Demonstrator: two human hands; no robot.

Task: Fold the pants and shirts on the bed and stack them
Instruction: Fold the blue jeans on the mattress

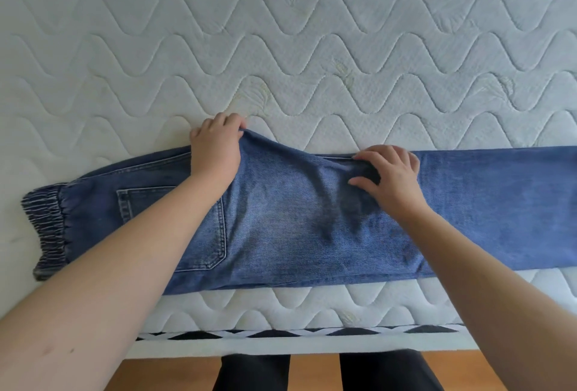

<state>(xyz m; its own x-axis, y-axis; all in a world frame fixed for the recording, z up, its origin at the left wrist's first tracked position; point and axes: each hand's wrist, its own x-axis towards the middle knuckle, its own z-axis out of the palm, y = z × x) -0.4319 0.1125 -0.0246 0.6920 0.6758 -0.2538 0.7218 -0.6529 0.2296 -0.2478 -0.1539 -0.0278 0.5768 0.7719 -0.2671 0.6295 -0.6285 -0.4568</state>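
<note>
A pair of blue jeans (281, 222) lies lengthwise across the near part of the mattress, folded leg on leg, with the elastic waistband (46, 228) at the left and the legs running off the right edge of view. A back pocket (199, 234) faces up. My left hand (215, 150) grips the pointed crotch corner at the far edge of the jeans, fingers curled over the cloth. My right hand (390, 175) pinches a fold of denim near the far edge, a little to the right. No shirts are in view.
The white quilted mattress (281, 31) stretches far beyond the jeans. Its near edge (281, 333) carries a black-and-white diamond band. Below it show a wooden floor (315, 372) and my dark-trousered legs (249, 372).
</note>
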